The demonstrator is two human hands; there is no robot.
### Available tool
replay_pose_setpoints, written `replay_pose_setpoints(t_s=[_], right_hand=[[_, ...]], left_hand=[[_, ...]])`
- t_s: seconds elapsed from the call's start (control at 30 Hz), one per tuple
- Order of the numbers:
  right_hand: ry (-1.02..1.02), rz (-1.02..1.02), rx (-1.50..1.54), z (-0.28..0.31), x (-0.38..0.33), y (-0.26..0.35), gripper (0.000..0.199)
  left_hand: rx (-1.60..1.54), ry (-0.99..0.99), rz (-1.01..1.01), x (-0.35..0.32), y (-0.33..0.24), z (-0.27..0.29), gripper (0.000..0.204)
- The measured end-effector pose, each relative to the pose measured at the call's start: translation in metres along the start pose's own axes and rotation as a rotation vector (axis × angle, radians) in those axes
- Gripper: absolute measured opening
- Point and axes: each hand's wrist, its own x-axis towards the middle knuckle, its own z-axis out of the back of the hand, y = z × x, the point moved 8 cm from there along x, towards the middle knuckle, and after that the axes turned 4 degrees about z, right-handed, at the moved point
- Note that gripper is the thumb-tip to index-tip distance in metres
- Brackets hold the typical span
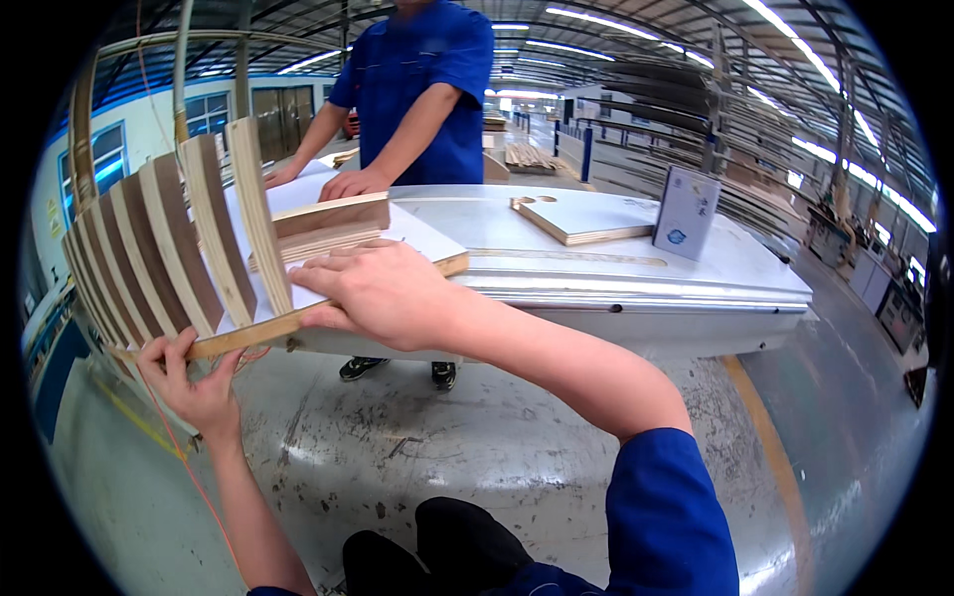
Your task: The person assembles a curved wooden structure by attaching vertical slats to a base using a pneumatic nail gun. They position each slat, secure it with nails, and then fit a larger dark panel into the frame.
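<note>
A white-topped wooden board (433,238) lies at the left, with several upright plywood strips (207,228) in a row along it, pale edges alternating with brown faces. My left hand (199,389) grips the board's near edge from below, fingers curled over it and thumb apart. Across the board's front reaches my right hand (383,293), its fingers stretched out against the foot of the rightmost strip (257,214) and its thumb at the board edge. Behind my right hand, more plywood pieces (343,217) lie on the board.
Opposite me, a person in blue (422,89) rests both hands on the far side of the board. On the white-topped worktable (556,288) are a flat panel with cut-outs (586,217) and a printed box (686,212). An orange cord (199,482) hangs by my left arm.
</note>
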Motion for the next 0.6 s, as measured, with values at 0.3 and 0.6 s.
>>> replay_pose_setpoints(t_s=[0.3,0.6], right_hand=[[-0.02,-0.147,-0.123,0.028,-0.062,-0.046,0.039],[-0.04,-0.383,-0.269,0.085,-0.113,-0.077,0.029]], left_hand=[[-0.031,0.016,-0.04,-0.006,0.008,-0.007,0.057],[-0.055,0.034,-0.051,-0.003,0.005,-0.004,0.057]])
